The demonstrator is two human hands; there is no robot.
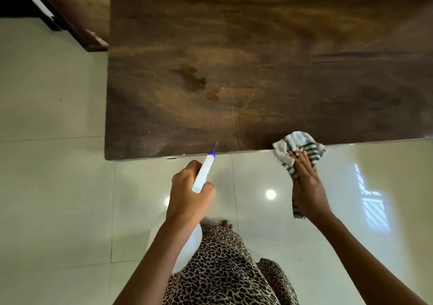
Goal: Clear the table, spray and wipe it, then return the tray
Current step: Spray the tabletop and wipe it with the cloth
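1. Pale glossy floor tiles (54, 187) fill the left side and the area under the table's near edge.
2. Dark wooden frame or furniture piece (77, 18) runs diagonally at top left, just beside the table's far left corner.
3. Dark brown wooden table (281, 58) takes up the upper centre and right. The top is bare except for brownish stains (194, 79) left of centre.
4. Left hand (189, 194) is wrapped tight around the neck of a white spray bottle (203, 173), held over the floor just short of the near edge. The bottle body hangs below the wrist.
5. Blue nozzle tip (212, 154) sits right at the table edge and points at the stains. A faint thin streak shows just ahead of it.
6. Leopard-print garment (222, 269) is at bottom centre, between the forearms.
7. Round light reflection (270, 194) sits on the tiles between the hands.
8. Right hand (307, 187) holds a white and dark-striped cloth (297, 145), fingers laid nearly straight over it; thumb hidden. The bunched end overlaps the near table edge, and the rest hangs below the palm.
9. Window reflection (372, 201) is on the floor at right.
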